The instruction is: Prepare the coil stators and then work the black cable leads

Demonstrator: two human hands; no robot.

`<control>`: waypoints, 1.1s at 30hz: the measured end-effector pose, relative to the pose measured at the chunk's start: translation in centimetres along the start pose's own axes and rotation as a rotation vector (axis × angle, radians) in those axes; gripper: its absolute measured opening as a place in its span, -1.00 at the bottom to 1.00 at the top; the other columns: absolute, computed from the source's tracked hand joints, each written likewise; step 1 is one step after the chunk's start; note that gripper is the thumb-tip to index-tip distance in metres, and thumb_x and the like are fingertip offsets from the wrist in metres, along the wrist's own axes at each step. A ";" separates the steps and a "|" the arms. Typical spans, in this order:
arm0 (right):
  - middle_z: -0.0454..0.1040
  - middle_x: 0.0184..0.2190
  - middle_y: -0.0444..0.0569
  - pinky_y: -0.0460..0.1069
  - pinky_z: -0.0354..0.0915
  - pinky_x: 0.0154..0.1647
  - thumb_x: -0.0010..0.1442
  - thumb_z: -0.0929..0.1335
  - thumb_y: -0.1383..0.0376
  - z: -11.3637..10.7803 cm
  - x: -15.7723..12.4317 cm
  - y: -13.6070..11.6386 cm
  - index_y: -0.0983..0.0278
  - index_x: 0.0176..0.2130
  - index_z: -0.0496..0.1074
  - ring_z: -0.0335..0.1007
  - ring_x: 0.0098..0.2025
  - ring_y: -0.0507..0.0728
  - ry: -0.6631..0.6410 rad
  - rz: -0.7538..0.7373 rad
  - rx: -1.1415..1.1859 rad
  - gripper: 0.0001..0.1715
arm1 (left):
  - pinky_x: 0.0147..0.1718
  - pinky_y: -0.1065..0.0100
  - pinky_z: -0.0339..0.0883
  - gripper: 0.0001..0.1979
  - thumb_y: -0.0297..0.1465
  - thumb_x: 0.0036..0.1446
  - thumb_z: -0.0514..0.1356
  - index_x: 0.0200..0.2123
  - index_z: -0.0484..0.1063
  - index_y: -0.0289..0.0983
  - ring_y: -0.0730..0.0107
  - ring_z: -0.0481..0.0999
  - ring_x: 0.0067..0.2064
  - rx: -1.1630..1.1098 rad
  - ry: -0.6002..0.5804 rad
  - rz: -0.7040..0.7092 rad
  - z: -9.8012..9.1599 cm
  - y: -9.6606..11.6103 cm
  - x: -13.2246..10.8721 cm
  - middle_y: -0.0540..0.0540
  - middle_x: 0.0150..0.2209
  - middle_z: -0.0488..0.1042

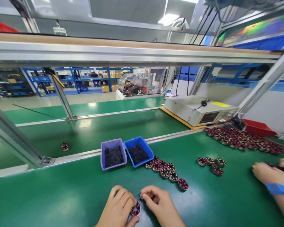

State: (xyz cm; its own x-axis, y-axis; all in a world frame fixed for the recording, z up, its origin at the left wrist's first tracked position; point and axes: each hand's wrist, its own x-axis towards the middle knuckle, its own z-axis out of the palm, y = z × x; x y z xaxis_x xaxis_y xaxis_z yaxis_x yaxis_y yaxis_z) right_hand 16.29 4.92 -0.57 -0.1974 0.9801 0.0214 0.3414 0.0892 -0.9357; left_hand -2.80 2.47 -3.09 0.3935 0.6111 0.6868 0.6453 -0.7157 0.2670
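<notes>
My left hand (119, 206) is wrapped round a small motor stator (137, 208), a silvery ring with pink and black parts inside. Just right of it, my right hand (159, 201) has thumb and forefinger pinched together close to the ring's upper edge. Something tiny shows at those fingertips, perhaps wire ends, too small to make out. Beyond my hands stand a purple bin (113, 168) and a blue bin (139, 164), both holding short black pieces like bits of tubing. A cluster of similar stators (164, 173) lies on the green bench, right of the blue bin.
Further right are a few stators (217, 170) and a large pile of them (241, 138). A co-worker's hands (266, 172), one with a blue wristband, work at the right edge. A grey instrument (201, 110) stands behind, near a red tray (257, 127). A metal-framed shelf (132, 52) spans overhead.
</notes>
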 end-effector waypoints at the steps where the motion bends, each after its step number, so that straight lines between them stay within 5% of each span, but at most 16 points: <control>1: 0.57 -0.51 -0.05 -0.09 0.28 -0.46 0.09 0.34 0.23 0.0 0.0 0.0 0.26 -0.40 0.57 0.44 -0.47 0.11 -0.005 0.003 -0.002 -0.79 | -0.14 0.12 0.26 -0.83 -0.24 0.32 0.09 -0.25 0.36 -0.21 0.22 0.48 -0.31 0.001 -0.010 -0.001 -0.1 0.1 0.0 -0.05 -0.35 0.53; 8: 0.57 -0.52 -0.08 -0.10 0.25 -0.49 0.11 0.33 0.27 0.1 -0.1 -0.3 0.24 -0.38 0.61 0.43 -0.49 0.10 -0.036 -0.009 -0.042 -0.76 | -0.11 0.14 0.29 -0.89 -0.30 0.28 0.19 -0.22 0.37 -0.22 0.24 0.50 -0.30 0.032 -0.093 0.021 -2.3 0.8 1.5 -0.04 -0.32 0.55; 18: 0.53 -0.48 -0.07 -0.10 0.23 -0.53 0.18 0.31 0.31 -0.4 -0.2 0.1 0.16 -0.19 0.67 0.38 -0.51 0.09 -0.111 -0.191 -0.148 -0.67 | 0.07 0.08 0.27 -0.89 -0.44 0.24 0.16 -0.15 0.36 -0.19 0.26 0.54 -0.25 0.029 -0.113 0.056 -2.6 0.4 1.2 -0.03 -0.27 0.60; 28: 0.54 -0.47 -0.08 -0.07 0.29 -0.44 0.27 0.30 0.30 -0.4 -0.4 -0.4 0.16 -0.36 0.59 0.44 -0.42 0.12 -0.148 -0.234 -0.272 -0.73 | 0.12 0.07 0.26 -0.82 -0.47 0.19 0.22 -0.13 0.34 -0.19 0.29 0.58 -0.22 0.008 -0.181 0.052 -3.2 0.3 1.6 -0.01 -0.22 0.62; 33: 0.60 -0.36 -0.04 -0.04 0.37 -0.29 0.30 0.28 0.33 -0.7 -0.6 -0.3 0.13 -0.08 0.60 0.49 -0.30 0.15 -0.209 -0.276 -0.251 -0.67 | 0.15 0.06 0.26 -0.83 -0.46 0.20 0.23 -0.13 0.36 -0.20 0.29 0.56 -0.21 -0.021 -0.188 0.023 -3.1 0.3 1.3 -0.01 -0.24 0.60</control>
State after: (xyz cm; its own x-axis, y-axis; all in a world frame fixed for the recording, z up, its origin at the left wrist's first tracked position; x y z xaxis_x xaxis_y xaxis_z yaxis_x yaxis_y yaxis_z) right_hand 16.99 4.41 -0.08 -0.4856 0.8588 0.1631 0.4579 0.4089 -0.7894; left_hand -4.12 1.97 -0.04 0.5245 0.6454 0.5554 0.6215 -0.7360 0.2684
